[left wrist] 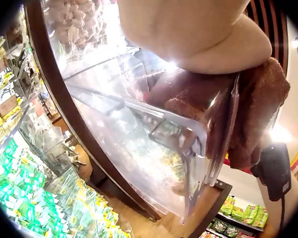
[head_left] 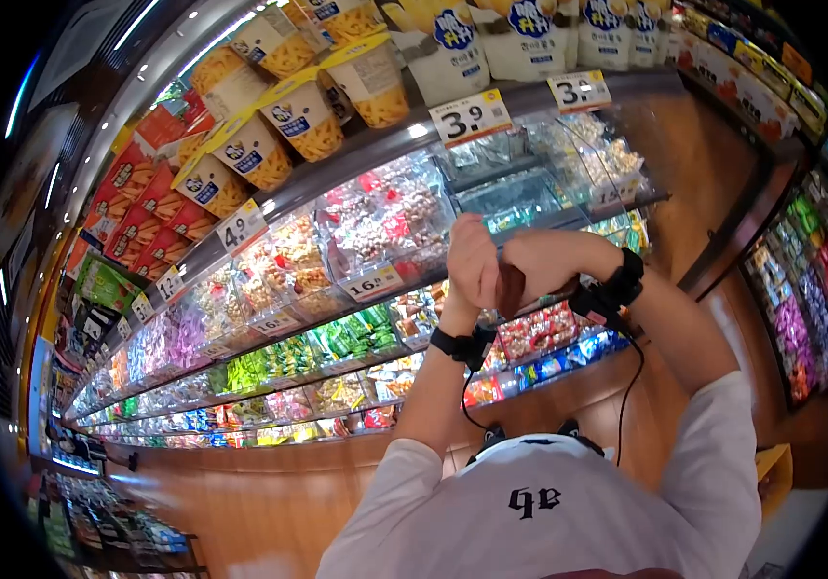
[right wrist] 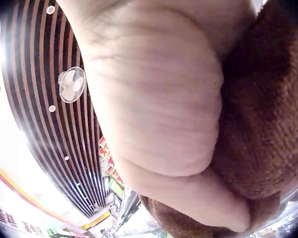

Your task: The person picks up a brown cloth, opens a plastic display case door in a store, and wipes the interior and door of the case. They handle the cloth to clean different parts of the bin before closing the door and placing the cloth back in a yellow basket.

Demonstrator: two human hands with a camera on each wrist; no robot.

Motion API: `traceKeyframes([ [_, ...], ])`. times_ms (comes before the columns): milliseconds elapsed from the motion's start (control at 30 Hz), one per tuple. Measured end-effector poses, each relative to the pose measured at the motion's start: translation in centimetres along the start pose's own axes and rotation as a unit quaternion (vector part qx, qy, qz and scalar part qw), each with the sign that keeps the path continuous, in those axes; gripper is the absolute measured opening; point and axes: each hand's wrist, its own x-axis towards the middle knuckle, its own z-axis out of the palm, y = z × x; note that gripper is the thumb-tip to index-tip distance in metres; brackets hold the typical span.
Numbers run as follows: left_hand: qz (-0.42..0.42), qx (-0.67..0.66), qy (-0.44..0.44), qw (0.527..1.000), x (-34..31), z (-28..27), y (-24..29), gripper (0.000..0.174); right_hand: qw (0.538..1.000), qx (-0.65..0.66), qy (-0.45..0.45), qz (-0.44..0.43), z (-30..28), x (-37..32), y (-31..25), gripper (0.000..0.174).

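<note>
My right hand [head_left: 554, 259] grips a brown cloth [head_left: 509, 289], its thumb lying along the fabric in the right wrist view, where the cloth [right wrist: 263, 114] fills the right side. Close beside it, my left hand [head_left: 474, 262] has curled fingers at the clear plastic bin [left wrist: 193, 129]. In the left wrist view the heel of that hand lies over the bin's top, fingertips hidden. The brown cloth hangs along the bin's outer edge there, and brown also shows through the clear wall.
Shelves of packaged snacks stretch left, with clear bins of wrapped sweets [head_left: 380, 217] below potted snack cups [head_left: 303, 125]. Price tags [head_left: 472, 118] line the shelf edge. Another sweets rack [head_left: 800, 289] stands at right. Black wrist straps trail cables [head_left: 640, 367]. Wooden floor [head_left: 259, 492] lies below.
</note>
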Motion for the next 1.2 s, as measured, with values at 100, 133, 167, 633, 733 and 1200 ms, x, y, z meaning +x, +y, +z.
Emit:
traceKeyframes([
  [100, -0.005, -0.002, -0.005, 1.000, 0.0, -0.5, 0.1, 0.027, 0.997, -0.033, 0.060, -0.034, 0.8, 0.0, 0.4, 0.029],
  [133, -0.002, 0.003, -0.007, 1.000, 0.1, -0.6, 0.1, 0.027, 0.994, -0.027, 0.088, -0.057, 0.8, -0.2, 0.5, 0.029],
  [167, 0.002, 0.007, -0.008, 1.000, 0.2, -0.6, -0.1, 0.028, 0.990, -0.023, 0.117, -0.078, 0.8, -0.6, 0.7, 0.030],
  [633, -0.008, 0.018, -0.015, 1.000, -0.5, -0.2, 0.1, 0.029, 0.998, -0.052, 0.013, 0.011, 0.9, 0.4, -0.3, 0.032],
  [733, -0.005, 0.014, -0.022, 1.000, -0.1, -0.4, -0.1, 0.029, 0.996, -0.027, 0.073, -0.040, 1.2, -0.2, 0.5, 0.030],
  [1200, -0.010, 0.024, -0.022, 0.999, 1.4, 0.0, 1.6, 0.023, 0.986, 0.123, 0.112, -0.004, -0.6, -5.1, 2.0, 0.035],
])
